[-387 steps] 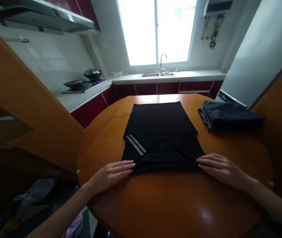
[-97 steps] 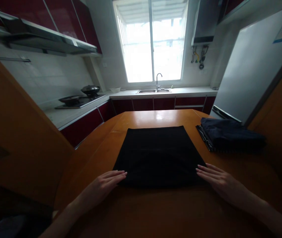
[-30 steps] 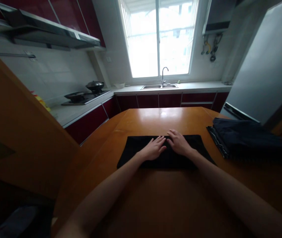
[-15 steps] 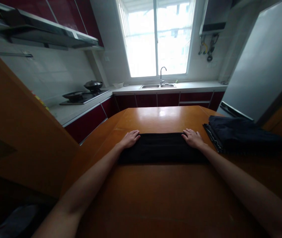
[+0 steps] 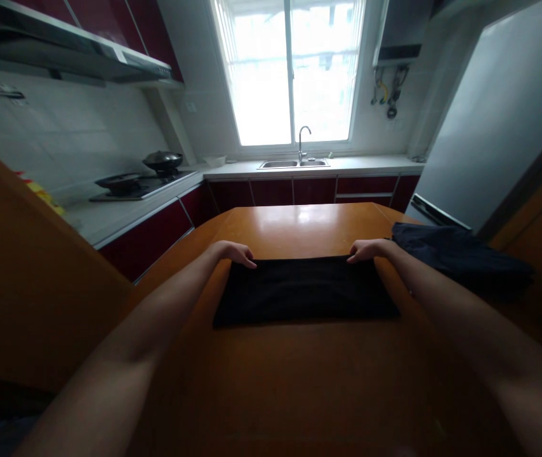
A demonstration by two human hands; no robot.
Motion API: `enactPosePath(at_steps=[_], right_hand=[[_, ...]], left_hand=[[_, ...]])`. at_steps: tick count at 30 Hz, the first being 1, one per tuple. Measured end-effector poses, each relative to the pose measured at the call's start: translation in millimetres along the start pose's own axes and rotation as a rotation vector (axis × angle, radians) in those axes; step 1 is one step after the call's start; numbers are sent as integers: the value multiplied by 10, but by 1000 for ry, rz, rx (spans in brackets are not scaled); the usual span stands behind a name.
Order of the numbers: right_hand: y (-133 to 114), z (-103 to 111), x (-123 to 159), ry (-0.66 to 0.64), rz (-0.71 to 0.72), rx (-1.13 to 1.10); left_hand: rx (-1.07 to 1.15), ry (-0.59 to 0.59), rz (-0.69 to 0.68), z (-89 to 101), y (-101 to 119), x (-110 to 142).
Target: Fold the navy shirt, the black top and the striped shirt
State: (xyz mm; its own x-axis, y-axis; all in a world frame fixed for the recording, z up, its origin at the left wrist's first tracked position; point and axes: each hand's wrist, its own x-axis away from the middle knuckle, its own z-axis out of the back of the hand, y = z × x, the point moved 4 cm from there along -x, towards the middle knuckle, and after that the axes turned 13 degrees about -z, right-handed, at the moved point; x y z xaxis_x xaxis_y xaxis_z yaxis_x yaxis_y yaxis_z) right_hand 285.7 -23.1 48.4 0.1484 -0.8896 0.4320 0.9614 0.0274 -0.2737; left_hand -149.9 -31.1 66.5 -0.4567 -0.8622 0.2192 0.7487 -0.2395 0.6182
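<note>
A black folded cloth [image 5: 304, 292] lies as a wide flat strip across the wooden table [image 5: 299, 374]. My left hand [image 5: 237, 252] pinches its far edge near the left corner, thumb pointing inward. At the far right corner, my right hand [image 5: 365, 249] grips the same edge in the same way, the fingers tucked out of sight behind the cloth. The near edge of the cloth rests on the table. What sort of garment or cloth it is does not show.
A stack of dark folded cloth [image 5: 461, 257] sits on the table's right side, partly behind my right forearm. Beyond the table run a counter with a sink [image 5: 294, 164] and a stove with pans [image 5: 164, 162]. A tall fridge [image 5: 494, 120] stands at right.
Both hands were lying flat on the cloth's far corners; now they are closed around that edge. The view has shifted slightly to the right.
</note>
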Motion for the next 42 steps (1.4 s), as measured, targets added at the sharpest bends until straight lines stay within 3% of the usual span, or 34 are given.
enactPosePath(at_steps=[4,7,14,17,20,23,26,29,32,36,42], right_hand=[[-16,58,9,-55,21,-36],[-5,223,67,-12,62,-93],[-83,1000,626,327,298,-221],[-152,1105,989,496,352,-148],[-180,852,1329,644,366,20],[-128,273,1625,708,451,185],[11,-403,1850,663,536,264],[152,-870,1986,606,557,255],[225,-1017,2031,563,540,179],[267,-954,2023,519,534,70],[359,-954,1988,506,536,4]], left_hand=[[40,-63,-18,3,81,36],[-9,-49,-94,104,202,133],[-125,390,-357,700,579,660],[-251,556,-425,722,704,966],[-380,626,-480,413,750,1265],[-496,604,-537,-158,675,1566],[-582,488,-602,-762,525,1852],[-605,434,-624,-1098,398,2061],[-577,398,-626,-1153,353,2129],[-494,348,-635,-1095,354,2111],[-399,378,-614,-1085,312,2145]])
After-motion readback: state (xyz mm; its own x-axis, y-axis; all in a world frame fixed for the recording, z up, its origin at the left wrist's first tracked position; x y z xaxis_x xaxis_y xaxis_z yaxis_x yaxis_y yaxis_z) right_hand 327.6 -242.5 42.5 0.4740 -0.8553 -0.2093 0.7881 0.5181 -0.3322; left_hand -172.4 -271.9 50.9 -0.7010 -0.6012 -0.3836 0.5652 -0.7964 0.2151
